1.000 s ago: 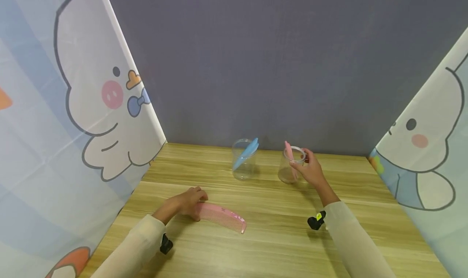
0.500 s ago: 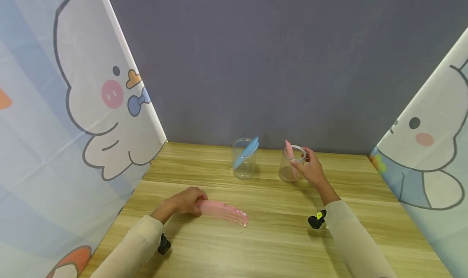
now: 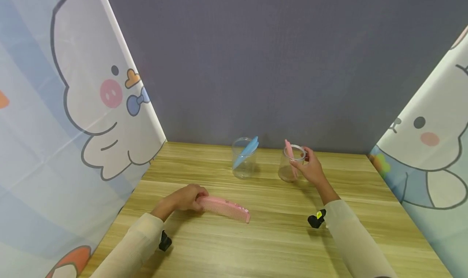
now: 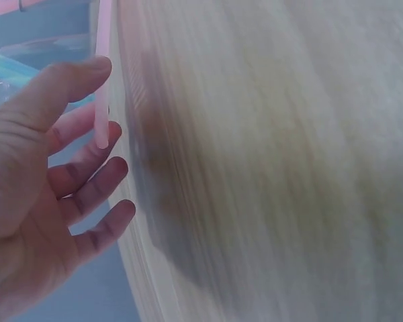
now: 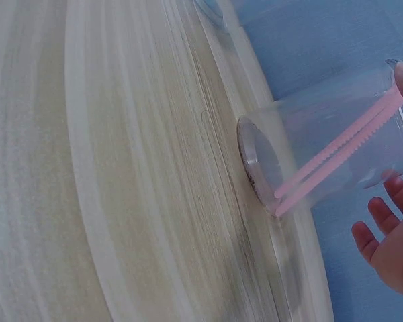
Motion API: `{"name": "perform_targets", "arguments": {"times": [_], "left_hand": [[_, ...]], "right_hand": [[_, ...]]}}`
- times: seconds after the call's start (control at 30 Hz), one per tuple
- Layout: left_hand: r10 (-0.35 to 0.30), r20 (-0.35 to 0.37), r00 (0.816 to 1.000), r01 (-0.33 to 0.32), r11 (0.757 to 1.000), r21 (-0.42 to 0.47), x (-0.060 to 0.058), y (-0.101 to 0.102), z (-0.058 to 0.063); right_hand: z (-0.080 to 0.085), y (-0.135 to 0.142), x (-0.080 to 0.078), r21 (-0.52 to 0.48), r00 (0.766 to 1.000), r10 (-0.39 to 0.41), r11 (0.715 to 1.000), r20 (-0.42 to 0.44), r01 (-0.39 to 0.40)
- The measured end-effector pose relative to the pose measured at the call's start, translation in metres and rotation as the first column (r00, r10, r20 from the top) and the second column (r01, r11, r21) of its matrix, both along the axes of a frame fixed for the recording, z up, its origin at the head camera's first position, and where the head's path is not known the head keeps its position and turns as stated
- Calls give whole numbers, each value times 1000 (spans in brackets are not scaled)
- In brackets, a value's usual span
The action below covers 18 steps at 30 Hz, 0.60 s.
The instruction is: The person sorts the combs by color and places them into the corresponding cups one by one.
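My left hand pinches one end of a pink comb, thumb on one face and fingertips on the other. In the left wrist view the comb appears edge-on, just off the table with its shadow beside it. At the back right, a clear plastic cup stands upright, gripped near its rim by my right hand. Inside this cup lean pink, serrated strips that look like plastic knives. To its left, another clear cup holds similar light-blue strips.
The wood-patterned table runs back to a dark grey wall. Cartoon-printed curtains stand at the left and right. Both cups are near the table's back edge, a short gap apart.
The left hand has moved slightly away from me, and the comb's free end has swung away and a little to the right. The right hand stays on its cup.
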<state>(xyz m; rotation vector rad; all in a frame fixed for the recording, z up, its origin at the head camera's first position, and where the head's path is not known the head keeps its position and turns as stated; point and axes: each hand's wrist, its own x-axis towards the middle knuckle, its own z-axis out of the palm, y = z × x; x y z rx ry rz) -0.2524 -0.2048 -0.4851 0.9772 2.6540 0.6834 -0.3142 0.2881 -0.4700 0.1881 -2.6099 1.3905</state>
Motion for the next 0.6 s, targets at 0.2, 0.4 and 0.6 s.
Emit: {"name": "perform_targets", "arguments": {"times": [0.2,0.4,0.6], "left_hand": [[-16,-48,999,18,999,30,-3,0,-1],[-8,-86,996,14,997,71,-2,6,2],[14,-179,984,-3,998,60,-2,14,8]], "right_hand": [[-1,1,0,1,1000,3,1000,-3,-3],[0,0,1,5,1000,4,1000,6,-4],[1,-1,1,-3,1000,0,1000,11,0]]}}
